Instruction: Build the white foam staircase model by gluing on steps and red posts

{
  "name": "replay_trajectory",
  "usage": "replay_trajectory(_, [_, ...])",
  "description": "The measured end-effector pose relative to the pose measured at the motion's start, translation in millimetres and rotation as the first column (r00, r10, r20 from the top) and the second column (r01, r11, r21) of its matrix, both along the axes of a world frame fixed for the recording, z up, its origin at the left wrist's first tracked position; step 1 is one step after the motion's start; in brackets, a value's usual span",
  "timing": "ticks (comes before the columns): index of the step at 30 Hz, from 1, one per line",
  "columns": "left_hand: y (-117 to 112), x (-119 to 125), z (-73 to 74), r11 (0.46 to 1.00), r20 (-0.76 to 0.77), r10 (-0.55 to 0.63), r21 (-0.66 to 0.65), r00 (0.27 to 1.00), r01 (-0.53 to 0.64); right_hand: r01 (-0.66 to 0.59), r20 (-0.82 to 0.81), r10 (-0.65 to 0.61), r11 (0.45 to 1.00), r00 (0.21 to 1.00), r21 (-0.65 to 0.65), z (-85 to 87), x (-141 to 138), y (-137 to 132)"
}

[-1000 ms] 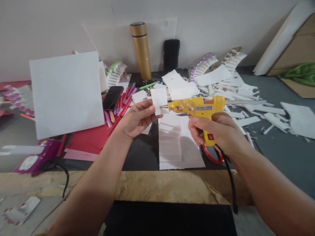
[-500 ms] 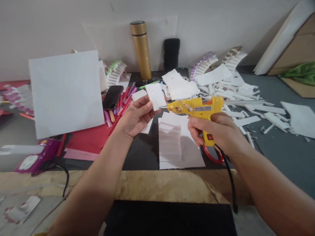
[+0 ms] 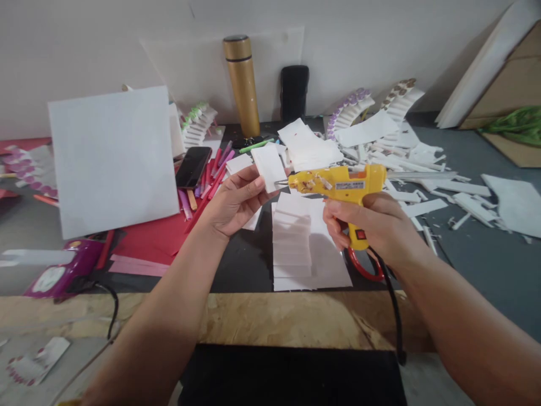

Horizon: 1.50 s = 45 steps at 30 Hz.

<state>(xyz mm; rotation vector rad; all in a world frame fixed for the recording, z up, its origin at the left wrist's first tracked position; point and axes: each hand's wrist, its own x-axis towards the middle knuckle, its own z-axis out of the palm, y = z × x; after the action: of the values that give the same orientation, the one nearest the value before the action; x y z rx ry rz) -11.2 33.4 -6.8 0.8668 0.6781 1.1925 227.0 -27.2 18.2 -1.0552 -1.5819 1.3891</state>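
Note:
My left hand (image 3: 234, 204) pinches a small white foam piece (image 3: 267, 166) between thumb and fingers, held up above the table's middle. My right hand (image 3: 376, 225) is wrapped round the handle of a yellow glue gun (image 3: 343, 186), whose metal nozzle points left and touches the lower right edge of the white piece. The gun's black cord (image 3: 393, 310) hangs down over the table edge. Below both hands lies a stepped stack of white foam strips (image 3: 302, 242) on the dark mat.
A large white board (image 3: 112, 160) leans at the left. A gold flask (image 3: 243, 84) and a black object (image 3: 295, 93) stand by the wall. A phone (image 3: 193, 167), pens, red paper (image 3: 156, 237), a purple glue gun (image 3: 63, 270), red-handled scissors (image 3: 363, 269) and white foam scraps (image 3: 426, 180) lie around.
My left hand tilted the white piece and raised it slightly; the glue gun nozzle stays against its edge. The right hand has barely moved.

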Motion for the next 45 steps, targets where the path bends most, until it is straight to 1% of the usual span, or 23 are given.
replay_trajectory(7, [1.6, -1.2, -2.5, 1.0, -0.004, 0.022, 0.011, 1.0, -0.022, -0.019, -0.018, 0.018, 0.999, 1.0, -0.028, -4.3, 1.3, 0.1])
replay_trajectory(12, [3.3, -2.3, -4.4, 0.998, 0.023, 0.0, 0.069, 1.0, -0.002, -0.005, -0.037, 0.003, 0.999, 0.999, -0.047, -3.9, 0.7, 0.3])
replay_trajectory(16, [3.4, -2.9, -5.5, 0.996, 0.018, -0.006, 0.093, 1.0, 0.004, -0.019, -0.017, 0.019, 0.999, 1.0, -0.047, -3.2, 0.9, 0.5])
replay_trajectory(20, [3.9, -1.9, -6.0, 0.995, -0.016, 0.012, 0.095, 1.0, -0.011, -0.003, -0.027, 0.002, 0.999, 1.0, -0.046, -3.7, 0.8, 1.1])
replay_trajectory(24, [4.6, 0.7, -5.6, 0.994, 0.02, 0.032, 0.102, 0.999, -0.034, -0.01, -0.04, 0.008, 0.998, 0.999, -0.062, -3.6, -0.9, 0.6])
replay_trajectory(25, [4.7, 1.4, -5.5, 0.994, 0.028, 0.037, 0.106, 0.999, -0.04, -0.023, -0.066, 0.018, 0.997, 0.998, -0.077, -3.0, -1.8, -0.1])
replay_trajectory(27, [4.6, 2.6, -5.3, 0.993, 0.032, 0.058, 0.102, 0.998, -0.061, -0.053, -0.174, 0.032, 0.992, 0.984, -0.114, -0.9, -4.1, -1.9])
replay_trajectory(30, [4.5, 3.2, -4.9, 0.993, 0.026, 0.089, 0.079, 0.996, -0.09, -0.076, -0.35, 0.013, 0.983, 0.936, -0.165, 4.1, -5.6, -2.3])
replay_trajectory(31, [4.5, 3.0, -4.8, 0.993, 0.024, 0.087, 0.079, 0.996, -0.089, -0.069, -0.373, -0.005, 0.98, 0.928, -0.185, 5.8, -4.7, -1.2])
replay_trajectory(33, [4.9, 2.3, -4.5, 0.993, 0.019, 0.076, 0.085, 0.997, -0.077, -0.031, -0.365, -0.06, 0.97, 0.929, -0.24, 8.1, 0.1, 2.9])
replay_trajectory(37, [4.9, 0.9, -2.4, 0.992, 0.025, 0.059, 0.107, 0.998, -0.061, 0.108, -0.269, -0.217, 0.923, 0.938, -0.368, 6.9, 22.1, 7.8])
replay_trajectory(39, [3.6, 0.6, -0.4, 0.992, 0.026, 0.054, 0.117, 0.998, -0.057, 0.181, -0.259, -0.31, 0.888, 0.915, -0.423, 4.8, 37.2, 3.1])
replay_trajectory(41, [1.6, 0.9, 1.5, 0.992, 0.021, 0.054, 0.109, 0.998, -0.056, 0.253, -0.255, -0.417, 0.832, 0.872, -0.494, 2.5, 53.0, -6.0])
replay_trajectory(43, [-0.3, 1.8, 2.6, 0.994, 0.021, 0.046, 0.096, 0.999, -0.048, 0.337, -0.201, -0.516, 0.761, 0.833, -0.555, -0.9, 68.3, -15.8])
replay_trajectory(45, [-1.5, 3.4, 2.9, 0.996, 0.022, 0.035, 0.087, 0.999, -0.037, 0.404, -0.112, -0.559, 0.709, 0.822, -0.578, -5.7, 82.2, -23.2])
